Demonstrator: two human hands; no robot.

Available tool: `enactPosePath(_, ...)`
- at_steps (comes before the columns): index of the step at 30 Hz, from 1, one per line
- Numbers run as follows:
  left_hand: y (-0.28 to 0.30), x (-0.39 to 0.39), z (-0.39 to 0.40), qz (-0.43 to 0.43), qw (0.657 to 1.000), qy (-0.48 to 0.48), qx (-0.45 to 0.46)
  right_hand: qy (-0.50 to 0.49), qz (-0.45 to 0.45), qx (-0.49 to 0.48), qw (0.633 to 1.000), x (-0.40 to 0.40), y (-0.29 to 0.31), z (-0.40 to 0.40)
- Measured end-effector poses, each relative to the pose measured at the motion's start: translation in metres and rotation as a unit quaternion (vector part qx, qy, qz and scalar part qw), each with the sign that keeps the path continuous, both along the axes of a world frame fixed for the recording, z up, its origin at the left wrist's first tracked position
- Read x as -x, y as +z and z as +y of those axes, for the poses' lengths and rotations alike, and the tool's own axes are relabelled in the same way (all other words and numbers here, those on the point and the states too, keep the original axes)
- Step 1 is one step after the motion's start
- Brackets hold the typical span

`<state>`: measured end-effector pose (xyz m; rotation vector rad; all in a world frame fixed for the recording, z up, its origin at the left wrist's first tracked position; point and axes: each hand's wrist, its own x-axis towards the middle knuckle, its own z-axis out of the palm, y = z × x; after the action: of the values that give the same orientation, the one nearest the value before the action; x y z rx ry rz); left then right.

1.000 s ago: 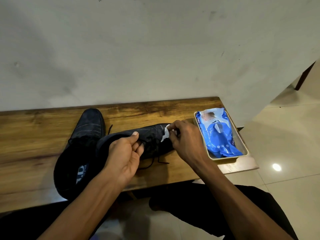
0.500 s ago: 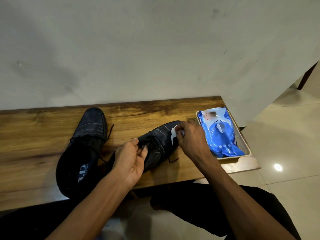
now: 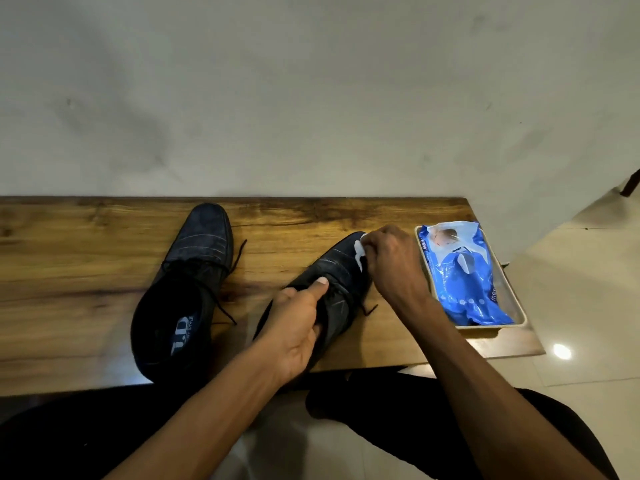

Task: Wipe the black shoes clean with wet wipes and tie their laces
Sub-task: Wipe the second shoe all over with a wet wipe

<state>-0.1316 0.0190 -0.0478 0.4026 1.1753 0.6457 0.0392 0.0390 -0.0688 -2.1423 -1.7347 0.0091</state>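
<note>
Fingers of the left hand [image 3: 298, 327] grip the shoe [image 3: 337, 289]; the right hand [image 3: 388, 261] pinches a wipe [image 3: 360, 252], seemingly loosely, so it may slip.

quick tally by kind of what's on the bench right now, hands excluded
Black shoes: 2, one standing alone, one held by the left hand
White wet wipe: 1, pinched in the right hand
Blue wipes pack: 1
Tray: 1, under the pack
Total: 5
</note>
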Motion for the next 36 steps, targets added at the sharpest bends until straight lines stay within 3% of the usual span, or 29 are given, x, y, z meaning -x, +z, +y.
enactPosePath(5, -0.006, -0.004, -0.003, -0.041, 0.999, 0.016, 0.008, 0.118, 0.022, 0.033, 0.992, 0.03, 0.0, -0.002)
enactPosePath(11, -0.002, -0.004, 0.003, -0.099, 0.994, 0.016, 0.043, 0.166, -0.002, 0.066, 0.984, 0.008, 0.005, -0.016)
enactPosePath(21, -0.007, -0.006, 0.007, -0.064, 0.996, 0.033, 0.048, 0.225, -0.009, 0.037, 0.974, 0.026, -0.009, 0.013)
enactPosePath(36, -0.01, -0.014, 0.003, -0.107, 0.99, 0.036, 0.083, 0.117, -0.004, -0.01, 0.993, 0.011, -0.015, -0.045)
